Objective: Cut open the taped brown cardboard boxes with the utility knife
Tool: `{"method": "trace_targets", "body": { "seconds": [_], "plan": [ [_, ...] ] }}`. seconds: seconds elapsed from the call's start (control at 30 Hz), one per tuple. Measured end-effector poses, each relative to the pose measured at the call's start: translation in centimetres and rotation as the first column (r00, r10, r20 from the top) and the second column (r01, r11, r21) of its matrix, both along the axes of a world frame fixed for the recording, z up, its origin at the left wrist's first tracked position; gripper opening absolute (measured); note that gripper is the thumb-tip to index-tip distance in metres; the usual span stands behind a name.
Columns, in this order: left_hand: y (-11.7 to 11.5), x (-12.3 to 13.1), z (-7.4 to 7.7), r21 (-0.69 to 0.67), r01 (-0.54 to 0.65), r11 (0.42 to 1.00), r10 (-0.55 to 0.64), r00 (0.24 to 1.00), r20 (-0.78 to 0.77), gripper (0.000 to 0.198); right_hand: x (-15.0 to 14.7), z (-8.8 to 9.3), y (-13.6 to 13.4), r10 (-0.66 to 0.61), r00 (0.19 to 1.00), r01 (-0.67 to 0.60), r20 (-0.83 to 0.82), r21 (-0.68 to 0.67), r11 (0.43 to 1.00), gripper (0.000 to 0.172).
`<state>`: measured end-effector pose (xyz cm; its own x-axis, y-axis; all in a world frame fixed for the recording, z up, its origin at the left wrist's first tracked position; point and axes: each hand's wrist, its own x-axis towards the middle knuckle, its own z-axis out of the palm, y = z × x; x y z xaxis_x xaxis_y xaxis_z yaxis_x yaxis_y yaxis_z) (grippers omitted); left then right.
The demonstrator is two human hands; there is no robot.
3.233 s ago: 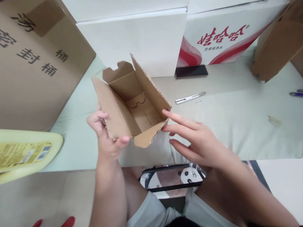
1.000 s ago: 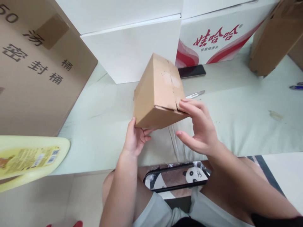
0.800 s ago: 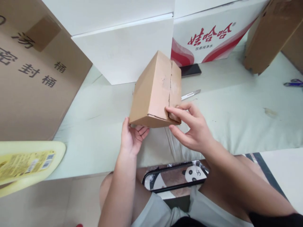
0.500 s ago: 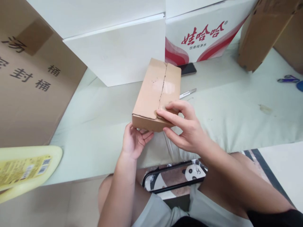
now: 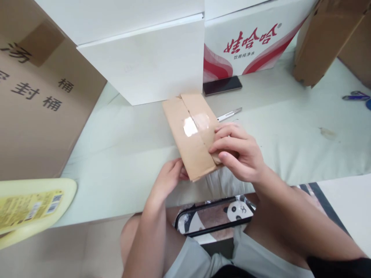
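A small brown cardboard box (image 5: 182,131), with a seam down its top and a shiny patch of clear tape across it, is tilted between my two hands. My left hand (image 5: 171,175) grips the box's near left corner from below, its fingertips hidden under it. Along the near right edge, my right hand (image 5: 242,152) has curled fingers pressed on the top by the seam, thumb at the side. Right beside the box lies a slim silver craft knife (image 5: 230,114), its near end hidden. Behind that is a black phone (image 5: 223,85), lying flat.
White cartons (image 5: 145,65) and a red-printed carton (image 5: 249,42) line the back. A large brown carton (image 5: 43,116) stands left, a yellow bottle (image 5: 31,204) in front of it. Another cardboard piece (image 5: 324,46) and a purple item (image 5: 355,96) are at right. A panda-printed bag (image 5: 214,220) lies below.
The box has turned counterclockwise and its near end has come lower, toward me. More of the phone now shows. My right hand has shifted slightly right, and my left hand has moved with the box.
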<state>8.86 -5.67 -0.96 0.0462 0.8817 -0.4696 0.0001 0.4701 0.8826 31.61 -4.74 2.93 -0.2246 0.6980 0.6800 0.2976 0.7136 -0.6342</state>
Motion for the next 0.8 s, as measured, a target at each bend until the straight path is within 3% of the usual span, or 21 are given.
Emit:
{"method": "trace_targets", "body": {
  "seconds": [0.07,0.13,0.17,0.23,0.3,0.37,0.43,0.53,0.6,0.7,0.8],
  "plan": [
    [0.0,-0.6,0.4,0.100,0.044,0.994,-0.020,0.974,-0.226,0.018,0.1,-0.2,0.1,0.047,0.999,-0.047,0.011,-0.008,0.999,0.017],
    [-0.1,-1.3,1.0,0.317,-0.035,0.948,0.148,0.929,-0.340,0.023,0.1,-0.3,0.1,0.108,0.994,-0.108,0.018,-0.003,0.994,0.015],
    [-0.2,-1.6,1.2,0.484,-0.052,0.873,0.249,0.902,-0.354,0.027,0.0,-0.4,0.1,0.130,0.991,-0.130,0.017,-0.001,0.992,0.014],
    [-0.5,-2.0,1.7,0.789,0.028,0.614,0.358,0.881,-0.310,0.036,-0.1,-0.4,0.1,0.160,0.987,-0.160,0.013,-0.001,0.987,0.015],
    [-1.0,-1.7,2.0,0.903,0.226,0.366,0.261,0.906,-0.332,0.043,-0.3,-0.5,0.1,0.169,0.985,-0.169,0.015,0.001,0.986,0.016],
    [-1.5,-0.8,2.0,0.861,0.448,0.242,0.141,0.862,-0.488,0.046,-0.3,-0.6,0.1,0.138,0.990,-0.138,0.022,0.002,0.990,0.015],
    [-1.7,0.4,1.7,0.788,0.574,0.223,0.132,0.783,-0.608,0.044,-0.2,-0.9,0.2,0.112,0.994,-0.111,0.004,-0.024,0.993,0.016],
    [-1.8,1.9,0.9,0.826,0.529,0.195,0.242,0.790,-0.564,0.045,0.7,-2.0,0.9,0.086,0.980,-0.115,-0.180,-0.154,0.981,0.036],
    [-1.8,2.3,0.5,0.844,0.502,0.188,0.257,0.804,-0.536,0.046,1.7,-3.0,1.6,-0.002,0.935,-0.103,-0.354,-0.277,0.955,0.046],
    [-1.7,2.3,0.3,0.852,0.486,0.193,0.266,0.810,-0.522,0.044,2.9,-4.0,2.2,-0.169,0.872,-0.029,-0.460,-0.391,0.920,0.036],
    [-1.6,2.2,0.5,0.858,0.481,0.180,0.269,0.815,-0.514,0.043,2.9,-3.9,1.4,-0.162,0.930,0.060,-0.330,-0.298,0.953,0.026]
  ]
}}
